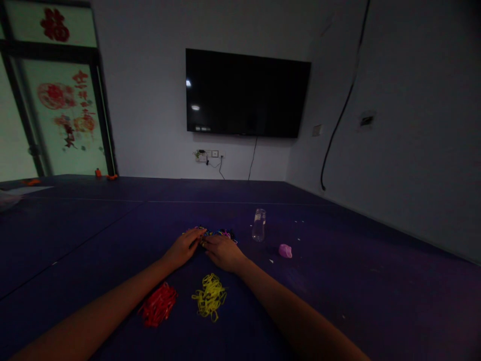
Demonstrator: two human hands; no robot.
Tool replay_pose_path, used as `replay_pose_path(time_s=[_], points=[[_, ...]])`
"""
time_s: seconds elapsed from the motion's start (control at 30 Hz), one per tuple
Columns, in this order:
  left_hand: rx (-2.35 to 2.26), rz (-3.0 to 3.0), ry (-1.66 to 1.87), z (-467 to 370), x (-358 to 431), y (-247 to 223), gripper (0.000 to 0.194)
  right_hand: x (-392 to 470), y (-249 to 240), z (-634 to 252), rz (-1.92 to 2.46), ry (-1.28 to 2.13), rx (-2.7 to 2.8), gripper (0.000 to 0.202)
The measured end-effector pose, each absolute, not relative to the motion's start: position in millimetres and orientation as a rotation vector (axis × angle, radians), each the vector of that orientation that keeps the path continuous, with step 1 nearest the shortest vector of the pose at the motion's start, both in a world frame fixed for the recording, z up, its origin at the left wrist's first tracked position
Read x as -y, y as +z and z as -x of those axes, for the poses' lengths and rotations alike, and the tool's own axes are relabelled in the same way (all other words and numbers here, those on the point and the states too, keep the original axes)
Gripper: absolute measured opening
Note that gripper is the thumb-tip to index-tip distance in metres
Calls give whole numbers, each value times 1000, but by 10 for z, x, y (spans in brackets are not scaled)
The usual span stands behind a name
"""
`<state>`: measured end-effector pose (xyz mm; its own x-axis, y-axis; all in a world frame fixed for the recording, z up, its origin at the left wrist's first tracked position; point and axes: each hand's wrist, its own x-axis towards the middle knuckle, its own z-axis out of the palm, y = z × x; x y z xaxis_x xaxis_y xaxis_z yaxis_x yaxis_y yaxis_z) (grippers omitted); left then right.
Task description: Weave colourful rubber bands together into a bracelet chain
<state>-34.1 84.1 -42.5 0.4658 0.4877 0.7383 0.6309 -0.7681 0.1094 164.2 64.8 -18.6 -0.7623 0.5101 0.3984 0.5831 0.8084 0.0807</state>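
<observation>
1. the left hand (184,247) is bare, with a gently rounded back and slim fingers (197,233) that narrow toward the tips.
2. the right hand (225,252) is bare too, its back broad and smoothly curved.
3. the left wrist (164,263) and right wrist (242,266) are both uncovered.
4. the left forearm (108,306) is bare as far as the view reaches, smooth in outline, thickening away from the wrist.
5. the right forearm (293,308) is likewise bare and tapers toward the hand.
6. the nails are too small and dim to make out.
</observation>
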Motion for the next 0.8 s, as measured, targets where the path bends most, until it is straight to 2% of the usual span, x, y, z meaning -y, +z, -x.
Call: replay_pose_path(time_s=[0.8], points=[[937,2548,-1254,323,-803,-398,31,-668,-213,-1640,820,-321,2632,28]])
